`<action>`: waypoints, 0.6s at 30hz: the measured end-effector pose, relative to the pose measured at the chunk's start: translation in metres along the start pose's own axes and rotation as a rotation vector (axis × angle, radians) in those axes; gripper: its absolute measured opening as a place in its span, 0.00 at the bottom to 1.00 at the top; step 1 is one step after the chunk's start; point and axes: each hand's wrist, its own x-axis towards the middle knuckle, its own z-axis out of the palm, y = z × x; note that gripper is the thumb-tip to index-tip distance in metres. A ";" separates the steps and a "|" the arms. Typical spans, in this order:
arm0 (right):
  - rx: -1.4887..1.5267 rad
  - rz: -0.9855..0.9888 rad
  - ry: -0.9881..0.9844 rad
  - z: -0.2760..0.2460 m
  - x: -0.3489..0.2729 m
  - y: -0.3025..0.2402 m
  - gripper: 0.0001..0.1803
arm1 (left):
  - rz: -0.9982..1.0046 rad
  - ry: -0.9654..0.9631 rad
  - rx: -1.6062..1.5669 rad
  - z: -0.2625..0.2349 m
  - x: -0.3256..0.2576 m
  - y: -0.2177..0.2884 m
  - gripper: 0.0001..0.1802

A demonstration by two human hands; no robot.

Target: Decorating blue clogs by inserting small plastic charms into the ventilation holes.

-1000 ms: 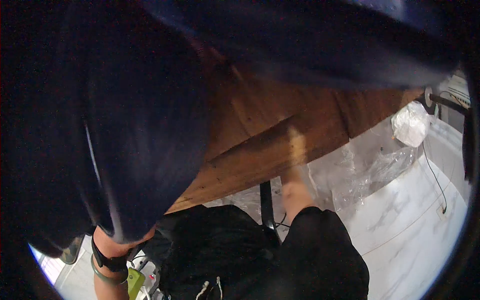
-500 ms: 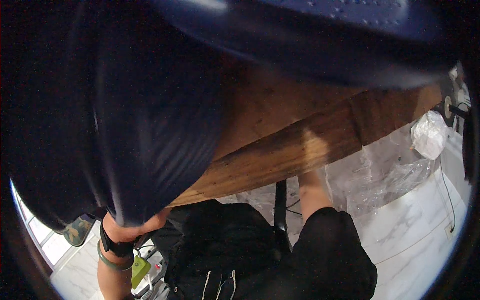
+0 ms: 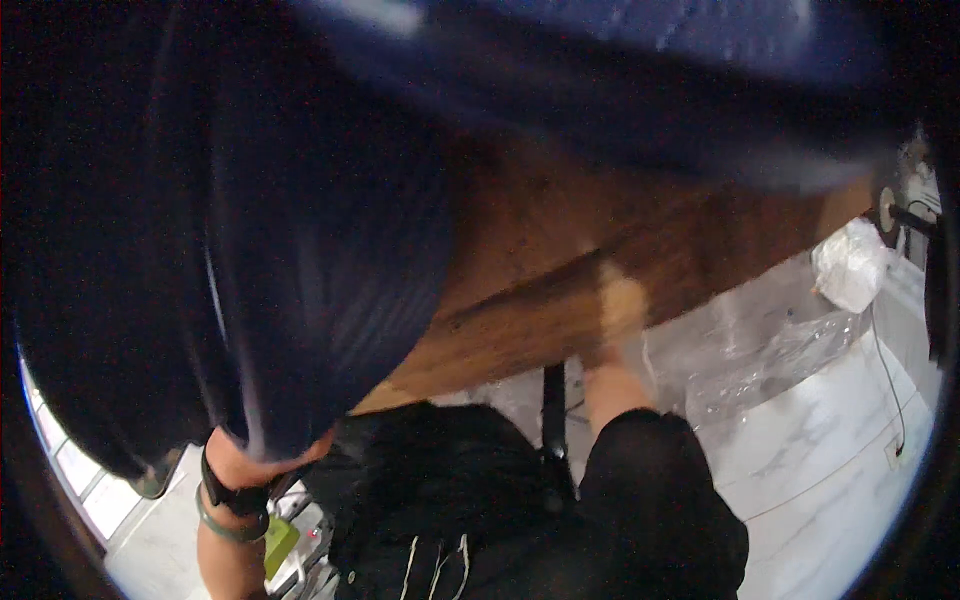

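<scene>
A large dark blue thing [image 3: 310, 230] with glossy streaks fills the upper left, very close to me; its kind cannot be made out. My left hand [image 3: 262, 462], wearing a black wristband and a green bangle, reaches up against its lower edge. The fingers are hidden behind it. Across the top, a blurred blue form [image 3: 680, 30] has a bumpy surface. Below these lies a brown wooden tabletop [image 3: 520, 320] with a rough front edge and a pale blurred patch. My right hand is out of sight.
Black shorts [image 3: 440, 490] with pale drawstrings cover my lap; a bare leg [image 3: 612, 390] goes under the wood beside a black post [image 3: 554, 420]. Clear plastic sheeting [image 3: 740, 350] and a wrapped white bundle [image 3: 850, 265] lie at right. A green box [image 3: 282, 540] and white cables sit lower left.
The view has shifted slightly and blurred. At the left, the dark blue thing sits a little further right and lower, and my left hand stays against it.
</scene>
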 end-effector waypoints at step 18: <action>-0.019 0.306 0.243 -0.011 0.056 0.028 0.30 | -0.076 0.290 0.042 0.008 0.022 0.034 0.13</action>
